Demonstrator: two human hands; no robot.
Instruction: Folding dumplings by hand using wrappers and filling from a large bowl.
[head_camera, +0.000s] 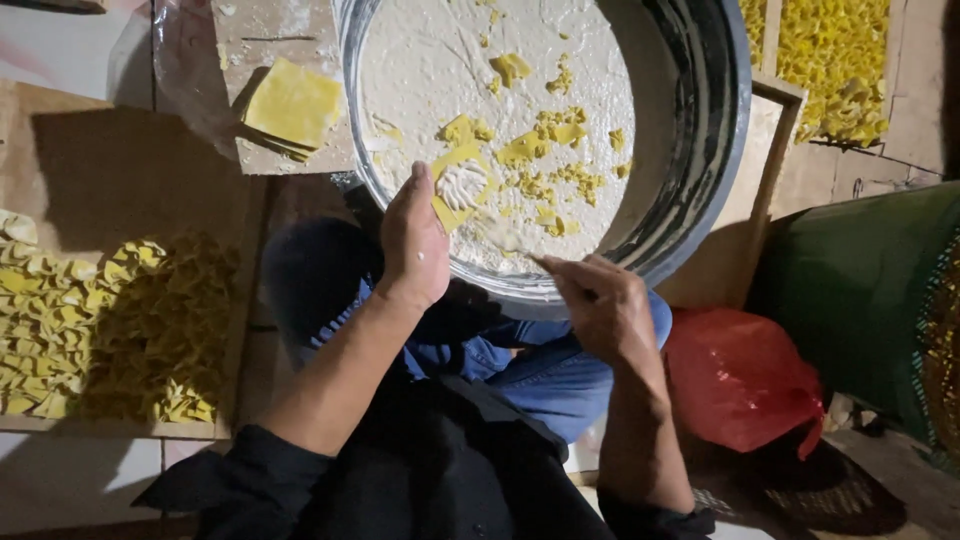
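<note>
Filling step under way: the left hand (415, 245) cradles one yellow wrapper square (460, 188) with a pale dab of filling on it, over the big metal basin (690, 150); the right hand (600, 300), grip narrow, pinches a thin stick (515, 250). Next, I'd judge, comes a careful fold. One stack of wrappers (293, 108), two trays of folded dumplings (110, 330), too many to count

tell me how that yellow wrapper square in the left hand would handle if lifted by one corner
The yellow wrapper looks thin and sheet-like, so it would probably flop. It carries a dab of pale filling, so it may sag or tear there. The left hand supports it from beneath over the big floury basin, probably wisely.
</note>
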